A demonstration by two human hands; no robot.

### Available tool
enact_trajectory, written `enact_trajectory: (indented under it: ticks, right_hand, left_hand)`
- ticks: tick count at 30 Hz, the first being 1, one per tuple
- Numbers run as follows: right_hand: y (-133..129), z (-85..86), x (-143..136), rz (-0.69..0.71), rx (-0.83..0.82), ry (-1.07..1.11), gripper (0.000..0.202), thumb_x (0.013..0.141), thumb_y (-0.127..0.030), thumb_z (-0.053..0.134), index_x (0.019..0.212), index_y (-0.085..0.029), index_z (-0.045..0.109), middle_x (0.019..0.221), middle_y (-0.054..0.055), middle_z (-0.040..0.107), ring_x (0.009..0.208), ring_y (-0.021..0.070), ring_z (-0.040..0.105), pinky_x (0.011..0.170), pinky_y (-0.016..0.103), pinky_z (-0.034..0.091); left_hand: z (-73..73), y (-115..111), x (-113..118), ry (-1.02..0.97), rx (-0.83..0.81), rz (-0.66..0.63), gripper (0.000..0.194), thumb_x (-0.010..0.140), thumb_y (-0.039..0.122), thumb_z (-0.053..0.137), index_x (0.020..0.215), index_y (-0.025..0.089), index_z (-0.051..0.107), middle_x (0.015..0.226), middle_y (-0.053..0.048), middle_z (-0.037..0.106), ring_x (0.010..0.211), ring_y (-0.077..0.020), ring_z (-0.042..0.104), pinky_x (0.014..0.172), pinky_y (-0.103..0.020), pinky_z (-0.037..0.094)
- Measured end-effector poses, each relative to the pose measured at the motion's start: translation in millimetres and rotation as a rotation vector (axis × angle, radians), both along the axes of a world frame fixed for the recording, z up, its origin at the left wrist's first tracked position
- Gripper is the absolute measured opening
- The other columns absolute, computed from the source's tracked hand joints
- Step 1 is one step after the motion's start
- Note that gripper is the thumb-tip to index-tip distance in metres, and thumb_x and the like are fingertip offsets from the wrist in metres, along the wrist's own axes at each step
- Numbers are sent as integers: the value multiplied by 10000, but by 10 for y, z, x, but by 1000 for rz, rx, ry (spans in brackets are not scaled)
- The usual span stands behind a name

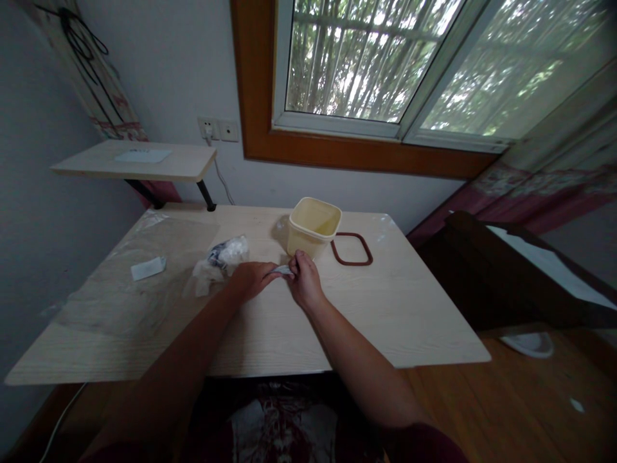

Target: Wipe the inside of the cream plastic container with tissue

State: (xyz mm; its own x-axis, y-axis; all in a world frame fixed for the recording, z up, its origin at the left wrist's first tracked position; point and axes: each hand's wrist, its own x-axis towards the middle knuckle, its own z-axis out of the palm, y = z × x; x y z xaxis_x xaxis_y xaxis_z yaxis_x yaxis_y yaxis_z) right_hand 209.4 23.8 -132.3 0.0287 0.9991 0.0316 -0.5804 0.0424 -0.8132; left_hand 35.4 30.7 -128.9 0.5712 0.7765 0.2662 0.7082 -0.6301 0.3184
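Note:
Both my hands meet over the middle of the table, pinching a small whitish packet-like piece between them. My left hand grips its left end, fingers closed. At the other end, my right hand is closed with thumb and fingers together. Just behind my right hand stands a cream plastic container, its top uncovered. A reddish-brown rounded-square ring lies flat to the right of the container. Left of my left hand is a crumpled clear plastic bag with something dark inside.
On the table, a large clear plastic sheet spreads at the left with a white packet on it. A raised shelf stands at the back left. Beyond the table's right edge is a dark brown piece of furniture.

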Motion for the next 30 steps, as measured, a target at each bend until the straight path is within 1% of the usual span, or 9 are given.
enact_trajectory:
  ticks: [4, 7, 11, 16, 19, 22, 25, 28, 30]
  right_hand:
    - [-3, 18, 15, -26, 29, -15, 401, 881, -492, 681, 655, -220, 490, 529, -81, 343, 496, 95, 338, 484, 217, 346]
    - [-9, 37, 18, -27, 15, 33, 318, 849, -470, 713, 732, -223, 553, 544, -78, 411, 511, 100, 392, 513, 221, 400]
    - [8, 39, 31, -61, -3, 92, 242, 823, -434, 734, 888, -232, 617, 653, -46, 569, 569, 115, 507, 515, 226, 438]
    - [55, -18, 72, -92, -36, 97, 251, 823, -426, 721, 944, -211, 670, 718, -32, 621, 523, 93, 498, 500, 234, 448]
    - [50, -62, 74, -29, -35, -1, 313, 762, -378, 782, 1012, -207, 704, 797, -4, 682, 575, 103, 553, 523, 234, 437]
    - [10, -85, 44, 42, -33, -180, 343, 730, -366, 821, 1017, -197, 742, 816, 3, 696, 611, 107, 552, 557, 238, 428]
    - [-37, -75, 10, 117, 50, -314, 312, 743, -400, 822, 983, -208, 765, 887, 17, 715, 752, 145, 604, 669, 262, 471]
    - [-57, -65, -1, 149, 123, -326, 306, 752, -425, 814, 990, -237, 777, 1126, 55, 722, 1008, 198, 635, 860, 318, 501]
    - [-51, -76, 1, 140, 112, -309, 316, 750, -442, 812, 995, -244, 782, 1163, 64, 718, 1055, 207, 633, 915, 337, 495]
  left_hand:
    - [-3, 6, -3, -1, 37, -17, 454, 1062, 456, 333, 978, 184, 687, 863, -66, 735, 802, -194, 687, 715, -280, 464]
    - [-14, 8, -15, -22, 52, 13, 460, 1064, 449, 328, 999, 188, 701, 883, -67, 746, 811, -195, 693, 713, -279, 469]
    - [-47, 24, -37, -67, 48, 103, 428, 1054, 440, 367, 1046, 206, 726, 912, -64, 765, 825, -195, 704, 732, -280, 486]
    - [0, 24, -73, -257, 8, 243, 388, 1032, 409, 412, 1062, 211, 745, 909, -47, 773, 824, -188, 706, 753, -268, 502]
    - [61, -1, -98, -393, -17, 290, 374, 1018, 402, 428, 1046, 199, 742, 899, -34, 767, 810, -176, 693, 761, -260, 505]
    - [85, -20, -113, -438, -29, 320, 371, 1009, 405, 429, 1005, 191, 732, 878, -31, 759, 801, -175, 681, 761, -262, 504]
    - [54, -10, -106, -400, -44, 282, 372, 1011, 408, 413, 983, 199, 719, 881, -32, 757, 830, -183, 685, 771, -270, 505]
    - [8, 8, -70, -286, -82, 184, 353, 1013, 394, 414, 989, 207, 713, 915, -43, 759, 863, -193, 696, 789, -281, 506]
    - [-9, 8, -35, -227, -109, 129, 345, 1018, 381, 407, 1004, 208, 705, 932, -52, 756, 866, -194, 698, 791, -286, 505]
